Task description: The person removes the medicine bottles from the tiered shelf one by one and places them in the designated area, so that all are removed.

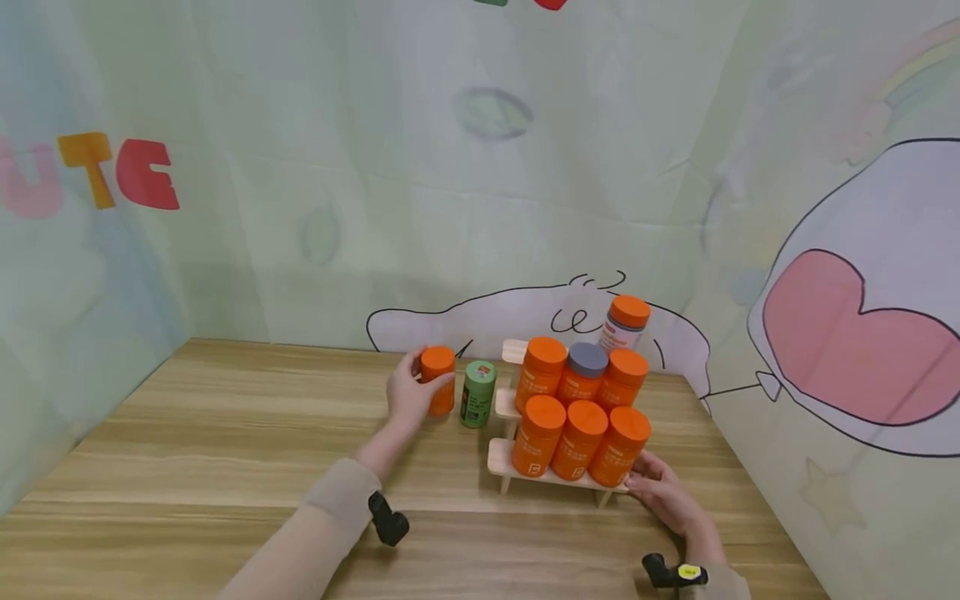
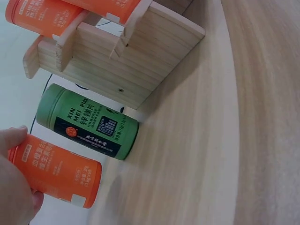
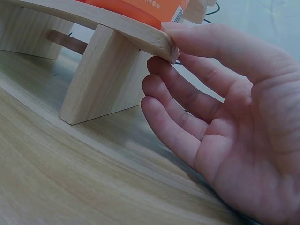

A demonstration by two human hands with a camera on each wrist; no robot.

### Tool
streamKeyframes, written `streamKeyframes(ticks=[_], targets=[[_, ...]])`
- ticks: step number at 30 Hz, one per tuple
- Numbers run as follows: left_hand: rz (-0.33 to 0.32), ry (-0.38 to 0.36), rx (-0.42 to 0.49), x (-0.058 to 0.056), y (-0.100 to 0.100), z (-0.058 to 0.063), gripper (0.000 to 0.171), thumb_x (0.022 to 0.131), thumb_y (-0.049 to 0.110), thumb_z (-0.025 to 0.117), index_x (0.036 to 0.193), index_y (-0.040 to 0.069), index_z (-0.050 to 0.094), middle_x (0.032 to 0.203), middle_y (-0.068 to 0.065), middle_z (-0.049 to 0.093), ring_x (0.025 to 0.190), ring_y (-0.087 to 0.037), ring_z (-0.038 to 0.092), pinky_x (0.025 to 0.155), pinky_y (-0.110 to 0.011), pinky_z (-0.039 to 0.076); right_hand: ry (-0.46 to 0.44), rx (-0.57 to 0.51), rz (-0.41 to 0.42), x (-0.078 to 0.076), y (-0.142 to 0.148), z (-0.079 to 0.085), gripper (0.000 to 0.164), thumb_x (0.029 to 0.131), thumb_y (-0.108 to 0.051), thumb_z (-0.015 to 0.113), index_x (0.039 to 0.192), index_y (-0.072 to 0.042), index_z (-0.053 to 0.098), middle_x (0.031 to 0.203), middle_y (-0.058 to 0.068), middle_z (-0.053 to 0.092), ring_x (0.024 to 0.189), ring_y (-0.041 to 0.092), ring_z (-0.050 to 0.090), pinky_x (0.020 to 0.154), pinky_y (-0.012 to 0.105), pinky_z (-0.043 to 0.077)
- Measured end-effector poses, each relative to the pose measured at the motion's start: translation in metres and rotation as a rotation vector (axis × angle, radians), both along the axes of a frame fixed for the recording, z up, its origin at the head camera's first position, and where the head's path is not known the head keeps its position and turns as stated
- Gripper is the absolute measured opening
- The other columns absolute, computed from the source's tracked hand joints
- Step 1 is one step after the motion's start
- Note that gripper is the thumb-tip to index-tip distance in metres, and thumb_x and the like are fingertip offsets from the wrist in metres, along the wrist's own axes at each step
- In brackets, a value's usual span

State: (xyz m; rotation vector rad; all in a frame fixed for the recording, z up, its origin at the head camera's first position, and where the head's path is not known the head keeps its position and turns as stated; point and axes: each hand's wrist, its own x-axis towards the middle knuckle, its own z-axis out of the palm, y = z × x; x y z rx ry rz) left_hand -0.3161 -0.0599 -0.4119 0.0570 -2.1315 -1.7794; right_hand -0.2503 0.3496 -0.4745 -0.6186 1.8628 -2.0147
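Observation:
At the back of the table, my left hand (image 1: 407, 395) grips an orange supplement bottle (image 1: 441, 398) with an orange lid, thumb and fingers around its sides. A green bottle (image 2: 89, 123) stands upright just right of it. Further right is a three-step wooden rack (image 1: 502, 458) bearing several orange bottles; one in the middle row has a grey-blue lid (image 1: 587, 359). A pale-labelled bottle (image 1: 621, 331) with an orange lid occupies the top step. My right hand (image 3: 234, 108) pinches the right end of the lowest step, thumb above and fingers below, near the front-right bottle (image 1: 619, 448).
The wood-grain table (image 1: 225, 450) runs back to a printed fabric backdrop (image 1: 337, 208) that also hangs along both sides. Close behind the rack is the backdrop. A small black device (image 1: 388, 518) is strapped at each wrist.

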Motion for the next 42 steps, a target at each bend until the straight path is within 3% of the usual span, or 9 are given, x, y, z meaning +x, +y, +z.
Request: streamKeyframes(ticks=[13, 24, 42], targets=[[-0.012, -0.033, -0.058, -0.004, 0.003, -0.016, 0.066, 0.08, 0.008, 0.08, 0.137, -0.004, 0.049, 0.136, -0.027, 0.054, 0.125, -0.041, 0.053, 0.106, -0.051, 0.043, 0.012, -0.014, 0.017, -0.002, 0.0, -0.002, 0.047, 0.097, 0.002, 0.043, 0.128, -0.032, 0.054, 0.125, -0.011, 0.061, 0.113, 0.004, 0.058, 0.096, 0.019, 0.048], [-0.091, -0.048, -0.042, -0.002, 0.004, -0.015, 0.067, 0.08, 0.006, 0.079, 0.139, -0.003, 0.048, 0.138, -0.025, 0.053, 0.128, -0.039, 0.051, 0.107, -0.05, 0.043, 0.0, 0.006, 0.007, -0.003, 0.003, -0.003, 0.048, 0.098, 0.002, 0.043, 0.128, -0.034, 0.054, 0.124, -0.012, 0.061, 0.112, 0.003, 0.058, 0.096, 0.02, 0.048], [-0.123, -0.062, -0.092, -0.002, -0.001, -0.017, 0.072, 0.08, 0.011, 0.08, 0.141, -0.002, 0.045, 0.141, -0.025, 0.051, 0.133, -0.039, 0.047, 0.113, -0.053, 0.034, -0.011, 0.01, 0.003, -0.002, 0.001, -0.001, 0.048, 0.098, 0.001, 0.044, 0.127, -0.035, 0.055, 0.124, -0.012, 0.062, 0.112, 0.003, 0.058, 0.096, 0.02, 0.049]])
